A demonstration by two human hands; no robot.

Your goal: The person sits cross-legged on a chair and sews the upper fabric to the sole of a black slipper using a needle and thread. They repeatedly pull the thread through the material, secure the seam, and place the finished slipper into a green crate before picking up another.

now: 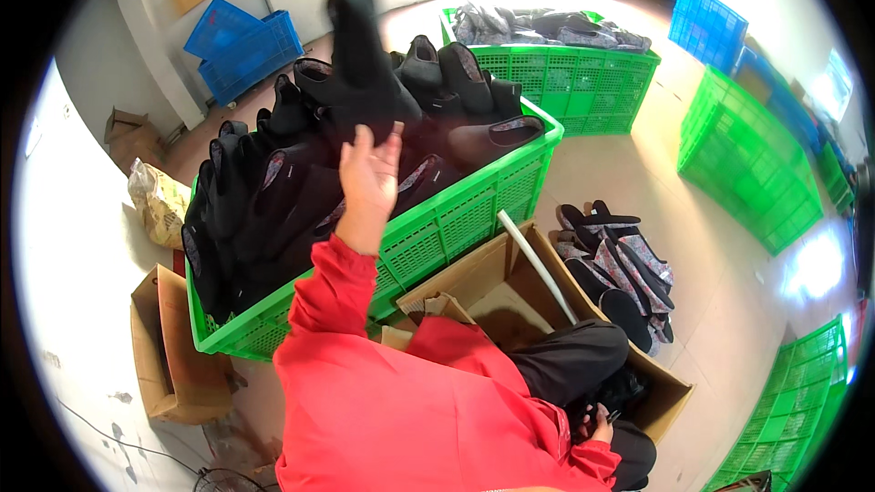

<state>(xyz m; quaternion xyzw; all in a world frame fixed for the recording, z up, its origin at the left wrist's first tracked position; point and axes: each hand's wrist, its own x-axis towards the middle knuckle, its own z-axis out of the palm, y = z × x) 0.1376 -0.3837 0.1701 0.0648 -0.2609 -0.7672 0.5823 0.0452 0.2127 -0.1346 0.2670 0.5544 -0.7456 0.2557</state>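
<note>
The left hand (pixel 369 171) is spread, palm showing and fingers extended, wrapped around nothing. A black slip-on shoe (pixel 357 59) stands just past its fingertips at 12 o'clock, above the heap; whether they touch it I cannot tell. The shoe is blurred: its long axis runs nearly upright, leaning from 11:30 down to 5:30, narrower end on top. Which end is the toe I cannot tell.

The right hand (pixel 597 424), near 5 o'clock from the left, has curled fingers beside something dark over the black trousers (pixel 570 360); its grip is unclear.

Small pale tags on some of the heaped black shoes (pixel 273 205) are too tiny to read.

Clock directions continue from the left hand. The heap rises above the rim of a green perforated crate (pixel 456 228), whose near side the red sleeve (pixel 342 287) crosses. Between 4 and 5, an open cardboard box (pixel 465 273) stands close against that crate, a white tube (pixel 538 266) slanting across it. At 4, shoes with patterned linings (pixel 629 273) lie piled on the floor. A second green crate (pixel 570 87), also filled, stands at 2; a stack of blue crates (pixel 251 59) between 10 and 11; a filled bag (pixel 157 205) near 9; another cardboard box (pixel 196 360) between 7 and 8.
</note>
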